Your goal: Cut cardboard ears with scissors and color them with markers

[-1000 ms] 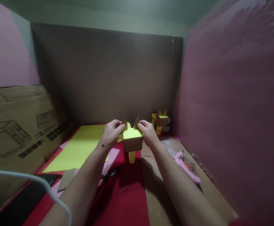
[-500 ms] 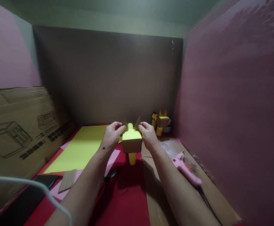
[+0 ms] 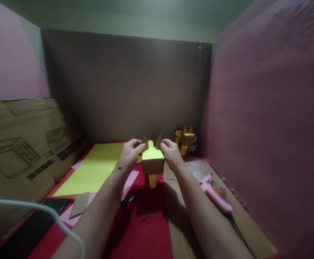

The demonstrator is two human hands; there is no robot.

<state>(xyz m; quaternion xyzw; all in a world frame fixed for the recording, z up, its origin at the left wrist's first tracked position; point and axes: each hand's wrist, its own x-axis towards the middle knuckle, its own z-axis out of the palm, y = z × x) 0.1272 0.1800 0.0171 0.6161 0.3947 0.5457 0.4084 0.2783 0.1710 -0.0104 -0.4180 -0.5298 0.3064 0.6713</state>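
Your left hand (image 3: 131, 153) has the left cardboard ear (image 3: 145, 141) pinched between thumb and fingers; your right hand (image 3: 172, 153) has the right cardboard ear (image 3: 158, 141) the same way. Both ears stand upright at the back edge of the small box (image 3: 153, 167), which sits between your hands. Box: yellow top, bare brown front, interior hidden. Yellow tube (image 3: 152, 182) shows below it, between your wrists.

Other containers: big printed carton (image 3: 13, 158), well left of your left hand, appliance drawings on its side, contents not visible. Pale round container (image 3: 193, 146) beyond your right hand, mostly hidden behind a finished-looking figure (image 3: 187, 139) with two pointed ears; can't tell what's in it.

Left of your left hand: yellow sheet (image 3: 89, 171) on the red tabletop (image 3: 143, 233), pink paper (image 3: 130, 185) partly under your forearm, corrugated piece (image 3: 79, 205) on the pink, black flat object (image 3: 35, 223) nearer you. White cable (image 3: 51, 213) arcs across the near left corner. Dark-handled tool (image 3: 130, 198) just right of your left forearm, partly covered, type unclear.

Right of your right forearm: pink glue gun (image 3: 218, 200) lying on the brown board (image 3: 180, 230), cord running toward you.
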